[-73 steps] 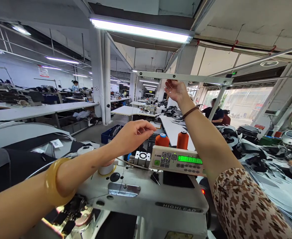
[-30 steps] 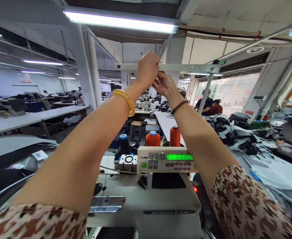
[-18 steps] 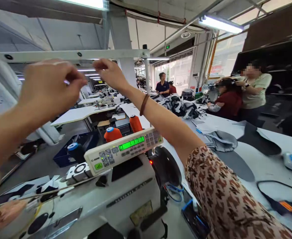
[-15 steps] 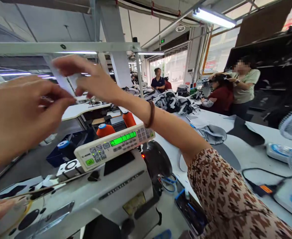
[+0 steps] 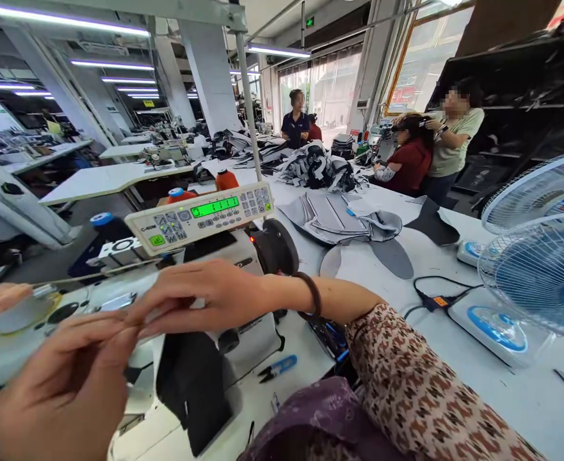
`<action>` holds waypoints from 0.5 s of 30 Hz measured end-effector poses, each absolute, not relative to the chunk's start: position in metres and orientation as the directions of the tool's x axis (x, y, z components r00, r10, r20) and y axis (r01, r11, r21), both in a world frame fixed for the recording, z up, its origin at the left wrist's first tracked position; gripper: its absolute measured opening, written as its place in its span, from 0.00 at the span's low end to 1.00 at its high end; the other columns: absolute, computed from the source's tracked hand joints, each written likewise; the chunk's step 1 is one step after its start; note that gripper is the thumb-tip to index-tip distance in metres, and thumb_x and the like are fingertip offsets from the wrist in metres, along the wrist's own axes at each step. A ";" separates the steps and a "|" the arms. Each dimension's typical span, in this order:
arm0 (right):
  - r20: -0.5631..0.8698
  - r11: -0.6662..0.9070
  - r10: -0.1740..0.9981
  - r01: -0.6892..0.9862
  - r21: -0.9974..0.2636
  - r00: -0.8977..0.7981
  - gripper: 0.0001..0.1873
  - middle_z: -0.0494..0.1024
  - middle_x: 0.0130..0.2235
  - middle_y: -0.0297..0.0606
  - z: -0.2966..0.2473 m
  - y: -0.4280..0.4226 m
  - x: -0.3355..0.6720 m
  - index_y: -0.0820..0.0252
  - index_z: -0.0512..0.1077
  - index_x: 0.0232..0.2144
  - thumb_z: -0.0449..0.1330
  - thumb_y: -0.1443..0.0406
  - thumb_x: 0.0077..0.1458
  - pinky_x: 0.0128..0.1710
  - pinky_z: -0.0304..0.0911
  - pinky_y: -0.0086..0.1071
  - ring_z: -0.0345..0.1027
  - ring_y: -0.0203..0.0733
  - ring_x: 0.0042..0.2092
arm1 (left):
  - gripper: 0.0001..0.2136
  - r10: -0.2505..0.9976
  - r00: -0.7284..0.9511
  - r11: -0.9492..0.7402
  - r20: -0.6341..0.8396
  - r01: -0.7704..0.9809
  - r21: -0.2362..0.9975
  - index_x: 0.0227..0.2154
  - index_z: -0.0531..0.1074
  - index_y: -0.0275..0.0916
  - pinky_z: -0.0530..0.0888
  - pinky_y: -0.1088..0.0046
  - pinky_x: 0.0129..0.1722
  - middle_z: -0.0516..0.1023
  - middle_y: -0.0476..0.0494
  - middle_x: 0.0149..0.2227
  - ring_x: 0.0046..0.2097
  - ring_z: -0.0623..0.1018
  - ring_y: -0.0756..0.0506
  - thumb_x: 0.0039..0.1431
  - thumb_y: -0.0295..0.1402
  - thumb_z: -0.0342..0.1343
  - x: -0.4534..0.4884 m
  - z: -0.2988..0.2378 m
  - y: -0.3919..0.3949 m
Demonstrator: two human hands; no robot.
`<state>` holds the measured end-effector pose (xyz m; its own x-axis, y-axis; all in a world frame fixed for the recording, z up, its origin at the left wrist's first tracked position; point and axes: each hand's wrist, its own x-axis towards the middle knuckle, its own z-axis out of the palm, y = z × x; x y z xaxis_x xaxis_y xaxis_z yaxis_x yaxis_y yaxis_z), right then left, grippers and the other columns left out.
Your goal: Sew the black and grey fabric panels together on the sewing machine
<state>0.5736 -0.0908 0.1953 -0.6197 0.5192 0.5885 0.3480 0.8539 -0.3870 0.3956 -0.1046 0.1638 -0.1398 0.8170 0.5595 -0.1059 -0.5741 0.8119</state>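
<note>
My left hand (image 5: pixel 65 390) and my right hand (image 5: pixel 214 298) meet fingertip to fingertip in front of the sewing machine (image 5: pixel 257 330). Both are closed in a pinch; whatever lies between the fingers is too small to make out. Behind them, the machine's control panel (image 5: pixel 166 224) has a lit green display. A dark fabric piece (image 5: pixel 193 390) hangs below my right hand at the machine. Blue-handled thread snips (image 5: pixel 282 366) rest on the machine table to the right.
Orange thread cones (image 5: pixel 226 180) stand behind the panel. Grey cut pieces (image 5: pixel 334 214) and a heap of scraps (image 5: pixel 315 166) cover part of the long white table (image 5: pixel 442 262). Fans (image 5: pixel 541 256) stand at the right. Several people are farther back.
Both hands have come down from above the control panel to the front of the machine, and their fingertips now meet. The view has tilted downward, bringing the snips into sight.
</note>
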 end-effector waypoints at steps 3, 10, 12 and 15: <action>0.662 0.846 0.532 0.348 -0.403 -0.527 0.05 0.72 0.35 0.34 0.177 -0.092 0.561 0.62 0.69 0.35 0.55 0.65 0.59 0.42 0.61 0.22 0.63 0.28 0.37 | 0.06 0.840 -0.117 -0.543 0.530 -0.189 0.818 0.19 0.75 0.44 0.70 0.78 0.22 0.74 0.56 0.22 0.24 0.70 0.54 0.36 0.33 0.68 0.406 0.146 -0.096; 0.733 0.826 0.553 0.372 -0.423 -0.395 0.07 0.67 0.27 0.32 0.151 -0.079 0.533 0.63 0.68 0.27 0.55 0.67 0.57 0.29 0.55 0.25 0.59 0.28 0.29 | 0.14 0.967 0.068 -0.188 0.247 -0.465 0.865 0.22 0.74 0.37 0.73 0.84 0.26 0.74 0.54 0.22 0.24 0.74 0.57 0.39 0.41 0.68 0.384 0.091 -0.094; 0.711 0.773 0.617 0.429 -0.467 -0.338 0.08 0.66 0.26 0.32 0.151 -0.069 0.530 0.62 0.68 0.26 0.57 0.65 0.56 0.28 0.54 0.26 0.58 0.30 0.28 | 0.16 0.987 0.093 -0.069 0.131 -0.490 0.869 0.21 0.73 0.36 0.73 0.83 0.26 0.74 0.54 0.21 0.23 0.74 0.57 0.35 0.41 0.70 0.379 0.082 -0.093; 0.680 0.708 0.680 0.490 -0.510 -0.274 0.08 0.66 0.25 0.33 0.155 -0.056 0.524 0.62 0.68 0.25 0.57 0.64 0.53 0.27 0.53 0.27 0.57 0.30 0.27 | 0.17 0.994 0.094 0.006 0.053 -0.543 0.840 0.21 0.73 0.35 0.73 0.83 0.27 0.76 0.53 0.21 0.23 0.75 0.56 0.32 0.42 0.70 0.369 0.076 -0.089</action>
